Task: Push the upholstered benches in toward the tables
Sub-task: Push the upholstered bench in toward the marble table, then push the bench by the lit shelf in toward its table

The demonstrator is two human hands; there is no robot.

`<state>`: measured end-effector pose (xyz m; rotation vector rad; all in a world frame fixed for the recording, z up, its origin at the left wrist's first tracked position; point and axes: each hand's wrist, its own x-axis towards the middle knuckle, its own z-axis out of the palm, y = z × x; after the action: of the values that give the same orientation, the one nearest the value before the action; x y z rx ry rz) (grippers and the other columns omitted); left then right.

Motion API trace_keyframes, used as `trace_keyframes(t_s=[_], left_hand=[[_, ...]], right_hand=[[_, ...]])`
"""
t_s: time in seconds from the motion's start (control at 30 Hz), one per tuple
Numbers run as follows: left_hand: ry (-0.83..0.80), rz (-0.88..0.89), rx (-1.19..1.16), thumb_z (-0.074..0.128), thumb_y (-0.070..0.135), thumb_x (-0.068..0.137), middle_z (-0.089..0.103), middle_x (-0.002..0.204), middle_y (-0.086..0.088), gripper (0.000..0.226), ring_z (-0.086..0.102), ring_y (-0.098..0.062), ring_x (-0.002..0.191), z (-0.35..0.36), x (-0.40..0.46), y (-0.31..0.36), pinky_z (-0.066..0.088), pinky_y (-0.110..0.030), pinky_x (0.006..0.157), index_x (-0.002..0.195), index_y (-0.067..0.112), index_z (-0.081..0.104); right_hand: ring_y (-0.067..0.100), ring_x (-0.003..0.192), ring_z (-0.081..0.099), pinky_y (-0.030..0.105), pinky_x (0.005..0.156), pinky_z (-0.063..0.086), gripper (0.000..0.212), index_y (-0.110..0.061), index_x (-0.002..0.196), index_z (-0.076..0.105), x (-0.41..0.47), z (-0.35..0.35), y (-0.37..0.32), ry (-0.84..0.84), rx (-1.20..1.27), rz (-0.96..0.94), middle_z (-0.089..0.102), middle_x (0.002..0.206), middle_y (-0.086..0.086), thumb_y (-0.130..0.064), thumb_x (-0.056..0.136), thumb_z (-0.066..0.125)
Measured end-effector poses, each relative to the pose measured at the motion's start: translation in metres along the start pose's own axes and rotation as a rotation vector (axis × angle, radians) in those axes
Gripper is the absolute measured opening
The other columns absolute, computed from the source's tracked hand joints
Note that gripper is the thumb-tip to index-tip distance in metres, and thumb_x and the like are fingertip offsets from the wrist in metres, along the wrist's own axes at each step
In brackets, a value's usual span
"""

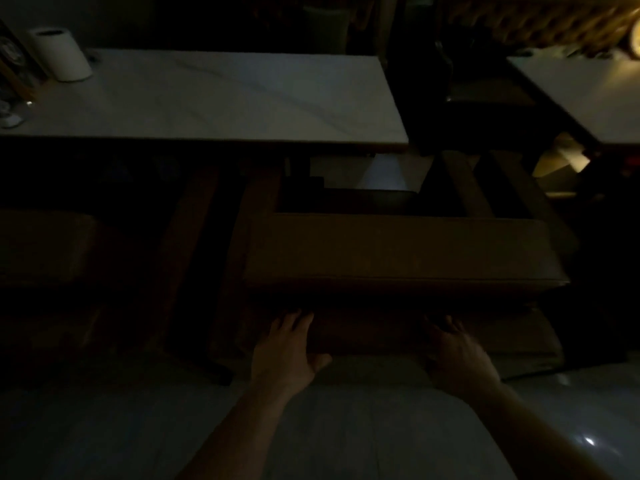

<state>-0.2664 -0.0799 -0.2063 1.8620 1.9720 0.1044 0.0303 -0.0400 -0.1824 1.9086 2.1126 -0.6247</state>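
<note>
**Hands set low on bench as push toward counter begins**

In a dim dining room, you bend over a brown upholstered bench (pixel 398 251) lying across the centre-right of the frame. Your left hand (pixel 287 344) and right hand (pixel 457 355) press flat against its near side, below the seat cushion, fingers spread and gripping nothing that can be made out; the shadow there hides the exact contact. The bench stands apart from the white marble-topped counter (pixel 214 102) in the upper half of the frame, with dark floor and the counter's base (pixel 381 174) showing between them. By the look of it, the push is just starting: the next move calls for even pressure from both hands, so the bench slides straight toward the counter without skewing. A second bench (pixel 45 247) sits at the left edge. A paper towel roll (pixel 60 53) stands at upper left. Another counter (pixel 595 95) occupies the upper right. The base under the counter looks the likeliest snag.
</note>
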Motion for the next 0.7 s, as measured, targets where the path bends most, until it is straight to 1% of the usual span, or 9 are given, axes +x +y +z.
trace_keyframes(t_s=[0.07,0.17,0.3,0.37,0.43,0.57,0.7], left_hand=[[-0.015,0.029,0.014,0.05,0.082,0.075,0.019,0.161,0.004,0.096,0.021,-0.022,0.145,-0.007,-0.013,0.006,0.03,-0.04,0.111,0.153,0.036,0.018],[-0.036,0.074,0.023,0.045,0.09,0.068,0.015,0.163,0.005,0.105,0.017,-0.022,0.147,-0.021,-0.025,0.021,0.025,-0.043,0.114,0.153,0.037,0.014],[-0.056,0.124,0.017,0.044,0.091,0.068,0.011,0.164,0.005,0.109,0.011,-0.022,0.149,-0.044,-0.039,0.052,0.022,-0.046,0.118,0.154,0.033,0.011],[-0.079,0.144,0.041,0.044,0.091,0.068,0.011,0.164,0.004,0.11,0.011,-0.022,0.149,-0.057,-0.049,0.071,0.021,-0.046,0.119,0.154,0.032,0.009],[-0.095,0.165,0.065,0.045,0.09,0.069,0.011,0.164,0.004,0.11,0.011,-0.022,0.149,-0.071,-0.061,0.092,0.02,-0.046,0.119,0.155,0.031,0.009],[-0.07,0.191,0.086,0.048,0.085,0.074,0.014,0.163,0.005,0.102,0.016,-0.021,0.148,-0.089,-0.085,0.147,0.023,-0.046,0.118,0.154,0.032,0.013],[-0.034,0.216,0.083,0.047,0.083,0.076,0.016,0.163,0.005,0.098,0.02,-0.021,0.146,-0.085,-0.107,0.221,0.025,-0.044,0.117,0.154,0.032,0.015]], right_hand=[[0.033,0.151,0.017,0.049,0.115,0.035,0.082,-0.034,0.157,0.013,-0.018,-0.009,-0.006,0.022,0.018,0.002,0.018,0.165,0.008,-0.053,0.092,0.058],[0.033,0.152,0.016,0.05,0.117,0.032,0.085,-0.035,0.157,0.015,-0.048,-0.022,-0.009,0.062,0.055,0.032,0.018,0.165,0.008,-0.056,0.089,0.06],[0.031,0.153,0.014,0.047,0.118,0.031,0.087,-0.035,0.157,0.014,-0.089,-0.042,-0.008,0.094,0.072,0.069,0.013,0.167,0.008,-0.057,0.088,0.062],[0.031,0.153,0.012,0.047,0.119,0.029,0.089,-0.035,0.158,0.012,-0.112,-0.053,-0.004,0.096,0.082,0.099,0.009,0.167,0.009,-0.054,0.088,0.065],[0.03,0.153,0.013,0.047,0.119,0.029,0.089,-0.034,0.157,0.013,-0.134,-0.066,0.004,0.099,0.094,0.099,0.01,0.167,0.01,-0.048,0.088,0.067],[0.03,0.151,0.019,0.046,0.117,0.032,0.082,-0.031,0.157,0.019,-0.179,-0.095,0.039,0.141,0.144,0.057,0.018,0.165,0.009,-0.046,0.09,0.063],[0.032,0.149,0.025,0.045,0.116,0.034,0.078,-0.033,0.156,0.022,-0.217,-0.117,0.104,0.216,0.203,0.063,0.019,0.164,0.011,-0.052,0.09,0.059]])
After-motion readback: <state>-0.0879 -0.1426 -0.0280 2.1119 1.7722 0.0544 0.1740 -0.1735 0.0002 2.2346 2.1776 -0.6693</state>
